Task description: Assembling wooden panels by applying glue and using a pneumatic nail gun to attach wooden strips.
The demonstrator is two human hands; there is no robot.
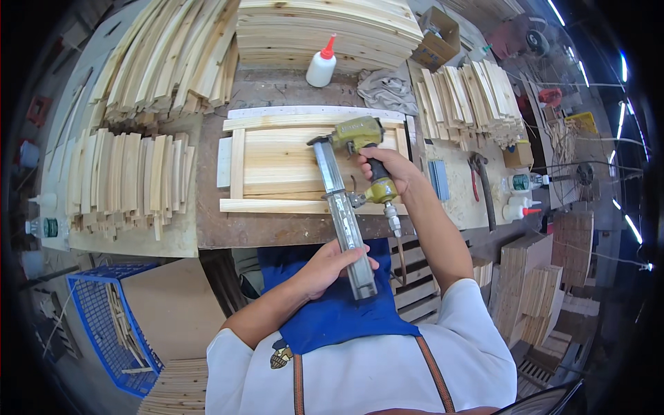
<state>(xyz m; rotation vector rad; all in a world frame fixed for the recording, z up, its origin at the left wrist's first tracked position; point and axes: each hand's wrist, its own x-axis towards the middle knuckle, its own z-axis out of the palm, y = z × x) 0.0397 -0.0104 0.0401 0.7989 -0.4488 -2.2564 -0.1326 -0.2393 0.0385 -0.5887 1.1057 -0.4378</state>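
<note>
My right hand [389,166] grips the black handle of a yellow-green pneumatic nail gun [354,135] held over a light wooden frame panel [277,166] on the workbench. My left hand [330,266] wraps around the gun's long silver magazine [342,214], which sticks out toward me over my blue apron [332,311]. The gun's head sits above the panel's upper right part. A brass air fitting [393,220] hangs below the handle.
Stacks of thin wooden slats lie at left [124,176], upper left [166,55], top [325,28] and right [470,100]. A white glue bottle with a red tip [321,66] stands behind the panel. A grey rag [387,90], red-handled pliers [474,181], small glue bottles [520,207] and a blue wire basket [111,325] are nearby.
</note>
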